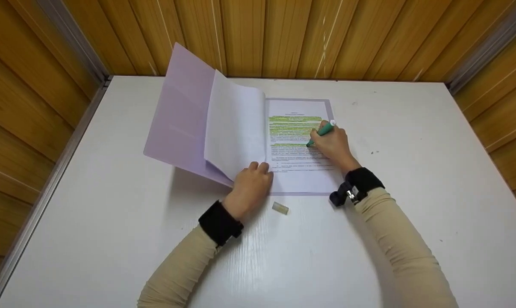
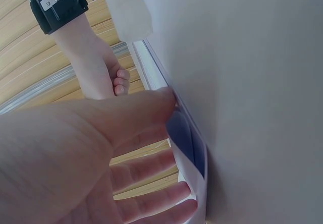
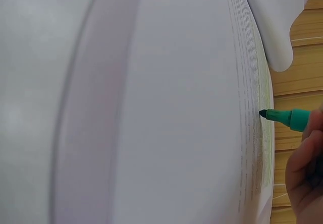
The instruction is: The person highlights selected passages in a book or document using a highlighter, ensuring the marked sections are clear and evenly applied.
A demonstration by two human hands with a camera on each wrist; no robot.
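Head view shows the lilac folder [image 1: 178, 124] lying open mid-table, with bare white table [image 1: 411, 171] on every side and wood walls close behind. Her left hand [image 1: 250, 187] holds down the turned page [image 1: 234, 128], fingers loosely bent. Her right hand [image 1: 335, 145] grips a green highlighter [image 1: 322, 131]; the right wrist view alone shows its tip [image 3: 262, 113] touching the printed sheet [image 3: 202, 108]. A cap [image 1: 280, 208] lies near the folder's front edge.

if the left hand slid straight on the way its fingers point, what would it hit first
Probably the turned white page, which the left hand already touches at its lower edge, with the lilac folder cover behind it; depth is unclear.
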